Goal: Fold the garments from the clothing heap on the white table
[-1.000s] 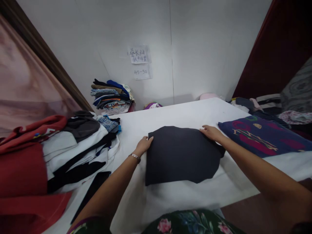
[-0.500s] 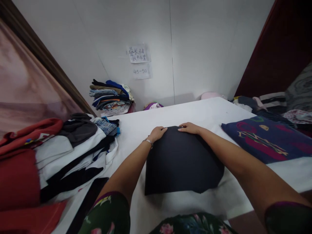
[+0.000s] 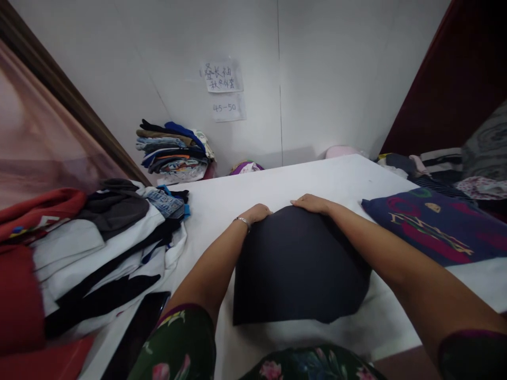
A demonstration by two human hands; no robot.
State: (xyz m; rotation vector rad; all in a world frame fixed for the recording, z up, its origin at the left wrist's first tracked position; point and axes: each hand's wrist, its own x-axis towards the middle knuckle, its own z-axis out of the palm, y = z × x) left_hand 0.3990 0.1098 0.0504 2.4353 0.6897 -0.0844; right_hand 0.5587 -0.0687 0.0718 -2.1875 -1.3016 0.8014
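Observation:
A dark navy folded garment (image 3: 299,269), plain and smooth, is in front of me over the white table (image 3: 222,203). My left hand (image 3: 258,212), with a bracelet at the wrist, is closed on its far left edge. At the far right edge my right hand (image 3: 312,203) grips the cloth, its thumb hidden behind the fabric. Between my hands the far edge bows slightly upward. The near edge appears lifted a little, with shadow below it. To the right lies a folded navy garment with a colourful print (image 3: 431,224).
Left of me is a loose heap of red, white, black and denim clothes (image 3: 130,237), beside a black flat object (image 3: 138,332). A folded clothes stack (image 3: 174,148) stands at the back left. More clothes (image 3: 439,163) lie at the far right. Handwritten papers (image 3: 224,79) hang on the wall.
The dark garment has come slightly nearer, its near edge now lower in view. Its far edge arches more between my hands, which keep their hold. The view has shifted a little.

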